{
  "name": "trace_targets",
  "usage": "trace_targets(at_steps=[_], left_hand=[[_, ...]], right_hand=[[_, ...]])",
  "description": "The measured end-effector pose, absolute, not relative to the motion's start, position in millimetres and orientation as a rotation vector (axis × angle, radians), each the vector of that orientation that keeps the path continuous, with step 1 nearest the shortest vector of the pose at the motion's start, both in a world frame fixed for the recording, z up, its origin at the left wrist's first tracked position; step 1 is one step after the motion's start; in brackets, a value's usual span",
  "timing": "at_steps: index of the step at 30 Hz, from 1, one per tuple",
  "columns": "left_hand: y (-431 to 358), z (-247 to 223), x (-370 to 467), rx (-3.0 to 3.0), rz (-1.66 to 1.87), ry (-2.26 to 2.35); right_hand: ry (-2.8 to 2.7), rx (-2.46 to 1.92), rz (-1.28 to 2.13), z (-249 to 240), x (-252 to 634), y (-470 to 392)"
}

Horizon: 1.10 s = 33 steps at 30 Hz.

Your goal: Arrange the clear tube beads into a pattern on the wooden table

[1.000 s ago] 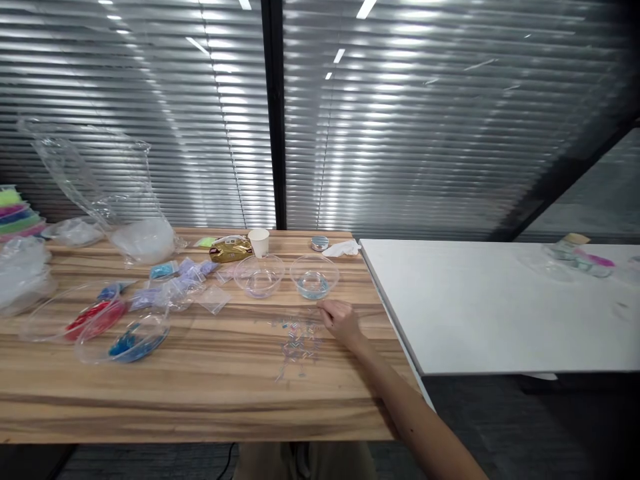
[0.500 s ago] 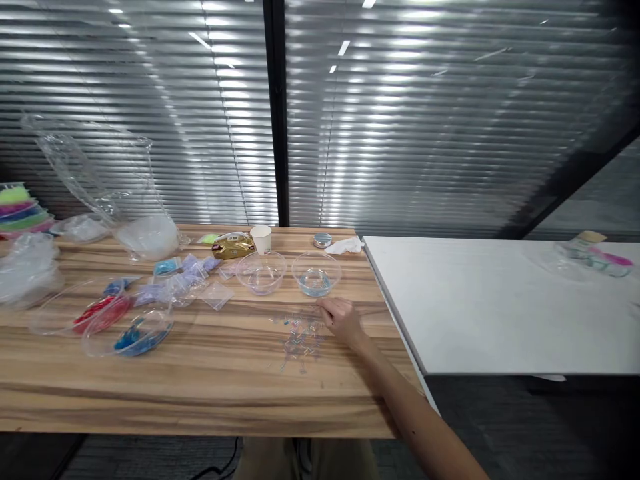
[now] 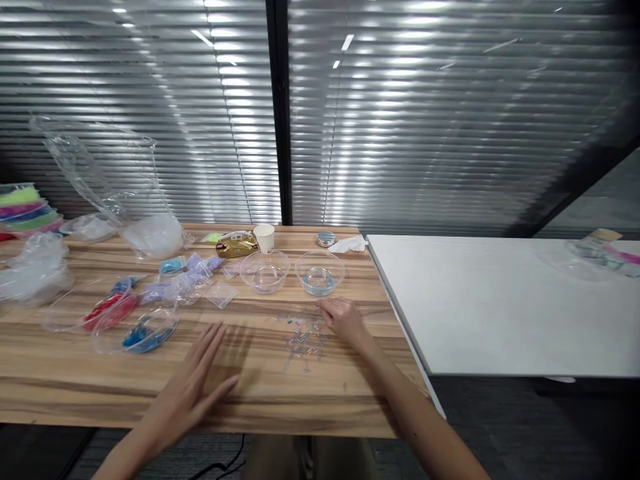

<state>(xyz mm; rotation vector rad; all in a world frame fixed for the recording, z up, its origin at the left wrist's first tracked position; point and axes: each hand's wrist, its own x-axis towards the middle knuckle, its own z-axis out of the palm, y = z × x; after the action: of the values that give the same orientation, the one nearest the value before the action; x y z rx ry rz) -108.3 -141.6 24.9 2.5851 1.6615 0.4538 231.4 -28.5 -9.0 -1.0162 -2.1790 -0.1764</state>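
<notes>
My right hand [image 3: 341, 319] rests at the right edge of a scatter of small, shiny, stick-like pieces [image 3: 304, 339] on the wooden table. Its fingers are pinched together; whatever they hold, if anything, is too small to see. Just beyond it stands a clear bowl with pale blue bits [image 3: 319, 283], beside another clear bowl with a faint purple tint [image 3: 265, 283]. My left hand [image 3: 193, 377] hovers over or lies on the table to the left of the scatter, fingers stretched and holding nothing. Nearest to it is a clear bowl with blue pieces [image 3: 145, 337].
A clear bowl with red pieces [image 3: 111, 310] stands farther left. Small plastic bags [image 3: 187, 283], a gold packet [image 3: 236, 245], a paper cup [image 3: 265, 238], a round tin [image 3: 325, 239] and a tissue [image 3: 349, 245] lie behind. A white table [image 3: 500, 307] adjoins at right.
My left hand has come into view from the lower left, fingers spread. The right hand keeps its pinch at nearly the same spot. The camera view has shifted slightly.
</notes>
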Motion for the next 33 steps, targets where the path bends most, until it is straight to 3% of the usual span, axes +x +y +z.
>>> trace_targets(at_steps=[7,33], left_hand=[[-52.4,2.6,-83.1,2.761,0.218,1.410],[-30.8,18.6,-77.6,2.434,0.386,0.979]], right_hand=[[-2.235,-1.014,-0.163,-10.8,228.4,-28.0],[-2.210,-1.008,-0.003,-8.1,215.4,-37.6]])
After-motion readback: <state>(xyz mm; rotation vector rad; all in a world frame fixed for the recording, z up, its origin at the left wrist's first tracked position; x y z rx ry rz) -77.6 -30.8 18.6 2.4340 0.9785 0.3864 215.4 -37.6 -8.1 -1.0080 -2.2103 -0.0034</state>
